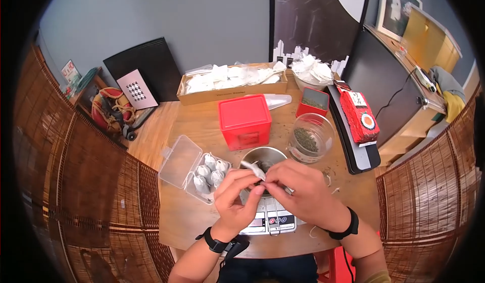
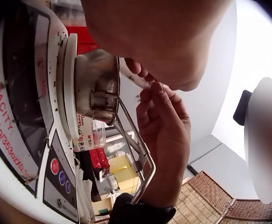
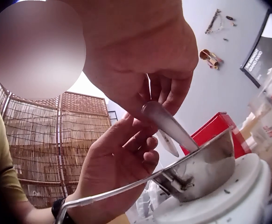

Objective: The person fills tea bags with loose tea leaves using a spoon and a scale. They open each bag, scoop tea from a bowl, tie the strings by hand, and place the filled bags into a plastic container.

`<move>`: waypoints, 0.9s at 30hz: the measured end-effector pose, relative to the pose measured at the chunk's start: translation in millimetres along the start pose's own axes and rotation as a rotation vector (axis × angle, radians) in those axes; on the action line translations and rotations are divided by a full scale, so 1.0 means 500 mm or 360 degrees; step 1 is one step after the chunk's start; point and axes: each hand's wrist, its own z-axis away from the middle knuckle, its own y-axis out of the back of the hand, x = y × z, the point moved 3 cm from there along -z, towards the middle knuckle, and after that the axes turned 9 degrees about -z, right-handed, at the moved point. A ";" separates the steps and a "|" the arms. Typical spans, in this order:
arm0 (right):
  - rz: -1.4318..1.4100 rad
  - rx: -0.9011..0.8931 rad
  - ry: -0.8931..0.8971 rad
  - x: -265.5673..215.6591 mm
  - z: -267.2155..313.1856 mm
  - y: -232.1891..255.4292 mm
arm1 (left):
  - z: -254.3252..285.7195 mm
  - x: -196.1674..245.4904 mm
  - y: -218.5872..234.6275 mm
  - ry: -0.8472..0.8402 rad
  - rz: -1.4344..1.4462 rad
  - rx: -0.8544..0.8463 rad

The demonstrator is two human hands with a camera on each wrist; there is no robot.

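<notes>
Above a steel pot (image 1: 275, 151), both hands hold a small white tea bag (image 1: 258, 172) between their fingertips. My left hand (image 1: 236, 198) pinches it from the left with thumb and fingers. From the other side my right hand (image 1: 298, 186) pinches it, the thumb close to the left thumb. The pot, with a wire handle (image 2: 140, 158), stands on a white digital scale (image 1: 288, 223). A metal spoon-like handle (image 3: 171, 125) leans out over the pot's rim and overlaps the right hand in the right wrist view. Most of the pot's inside is hidden by the hands.
Left of the pot lies an open clear plastic case (image 1: 178, 164) with several filled tea bags (image 1: 203, 171). Behind stand a red lidded box (image 1: 245, 121) and a carton (image 1: 227, 95) of white bags. A clear tub (image 1: 323, 131) and red tin (image 1: 318, 112) hold dried leaves at right.
</notes>
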 end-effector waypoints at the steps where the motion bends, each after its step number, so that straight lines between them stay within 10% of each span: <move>1: -0.0029 -0.0036 -0.0032 0.004 0.002 -0.003 | 0.001 -0.002 -0.002 0.0097 0.0079 -0.0003; 14: -0.0585 0.0041 -0.0542 0.030 0.018 -0.014 | 0.003 0.000 -0.002 0.0518 0.0371 -0.0083; 27: -0.0240 0.0118 -0.0397 0.018 0.008 -0.005 | -0.001 0.008 -0.012 0.0465 0.0388 -0.0058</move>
